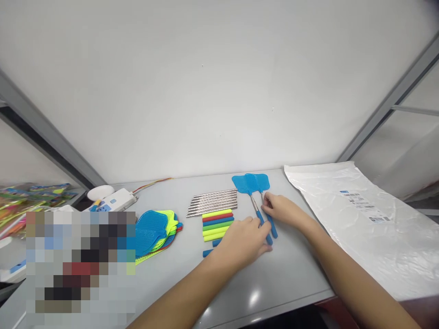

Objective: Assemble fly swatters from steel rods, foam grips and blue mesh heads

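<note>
Two assembled blue fly swatters [251, 183] lie side by side on the grey table [281, 274], heads toward the wall. My right hand [284, 209] rests on their shafts with its fingers pinched round the nearer one. My left hand [244, 240] lies over the blue handle grips [273, 230], fingers curled against them. Just left of my left hand is a row of coloured foam grips [216, 224], and two loose blue grips [207, 252] peek out beside it.
A row of metal rods [212, 202] lies behind the coloured grips. A stack of blue, yellow and red swatter heads [154, 228] sits to the left. A white power strip [113, 201] is at the back left. A large white plastic bag [363, 219] covers the right.
</note>
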Available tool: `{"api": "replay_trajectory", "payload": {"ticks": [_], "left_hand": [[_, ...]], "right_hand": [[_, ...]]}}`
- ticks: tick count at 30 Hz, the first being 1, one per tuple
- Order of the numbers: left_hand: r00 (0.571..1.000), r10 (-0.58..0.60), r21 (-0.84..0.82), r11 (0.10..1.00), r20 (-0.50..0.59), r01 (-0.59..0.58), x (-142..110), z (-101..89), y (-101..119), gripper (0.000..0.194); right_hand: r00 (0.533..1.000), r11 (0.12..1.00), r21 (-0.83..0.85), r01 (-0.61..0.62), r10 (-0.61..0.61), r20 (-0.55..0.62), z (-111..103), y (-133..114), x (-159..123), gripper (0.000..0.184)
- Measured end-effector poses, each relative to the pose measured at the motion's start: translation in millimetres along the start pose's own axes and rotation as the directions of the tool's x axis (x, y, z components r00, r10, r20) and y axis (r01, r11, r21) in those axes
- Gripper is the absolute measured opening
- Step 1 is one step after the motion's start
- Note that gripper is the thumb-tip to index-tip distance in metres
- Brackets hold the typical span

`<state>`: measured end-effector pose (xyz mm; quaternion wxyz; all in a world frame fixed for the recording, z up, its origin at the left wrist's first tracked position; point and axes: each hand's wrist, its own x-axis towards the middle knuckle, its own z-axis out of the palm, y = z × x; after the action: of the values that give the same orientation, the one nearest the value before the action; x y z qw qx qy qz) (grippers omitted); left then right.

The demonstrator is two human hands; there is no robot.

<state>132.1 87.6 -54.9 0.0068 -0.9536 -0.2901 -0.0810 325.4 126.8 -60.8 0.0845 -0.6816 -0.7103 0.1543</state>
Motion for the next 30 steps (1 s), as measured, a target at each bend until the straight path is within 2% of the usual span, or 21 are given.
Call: {"api": "replay_trajectory", "payload": {"ticks": [5,10,13,17,20,22,26,30], "left_hand": [[1.0,0.002,0.023,1.0,-0.022,-0.002,16,6.2,6,0.029],[1.0,0.002,0.043,0.999,-0.03,0.0,16,5.1,8,0.028],[0.999,0.001,0.033,0.999,-0.05,0.0,-5,-0.7,9,0.028],[0.995,0.006,0.013,1.0,-0.102,-0.004,-58,-2.8,2,0.036],[0.994,-0.034,-0.009,0.999,-0.105,0.033,-94,0.7,-9,0.028],[0.992,-0.049,-0.026,0.999,-0.118,0.046,-110,3.7,-17,0.026],[0.986,-0.04,-0.038,0.999,-0.163,0.034,-121,7.7,-24,0.029],[0.988,-0.036,-0.086,0.996,-0.152,0.024,-102,-2.6,-13,0.035]], "right_hand": [[1.0,0.999,0.047,0.024,-0.024,-0.001,1,3,-1,0.005],[0.999,0.998,0.066,0.022,-0.02,-0.029,3,3,-2,0.005],[0.998,0.999,0.053,0.013,-0.009,-0.069,2,1,-3,0.009],[0.984,1.0,0.024,0.002,0.002,-0.178,1,-15,-7,0.019],[0.978,0.998,0.013,0.06,-0.057,-0.202,6,-34,-12,0.026],[0.975,0.993,0.0,0.118,-0.116,-0.19,11,-47,-15,0.025],[0.963,0.978,-0.052,0.204,-0.21,-0.17,16,-63,-14,0.027],[0.947,0.953,-0.077,0.292,-0.299,-0.115,6,-79,11,0.026]]}}
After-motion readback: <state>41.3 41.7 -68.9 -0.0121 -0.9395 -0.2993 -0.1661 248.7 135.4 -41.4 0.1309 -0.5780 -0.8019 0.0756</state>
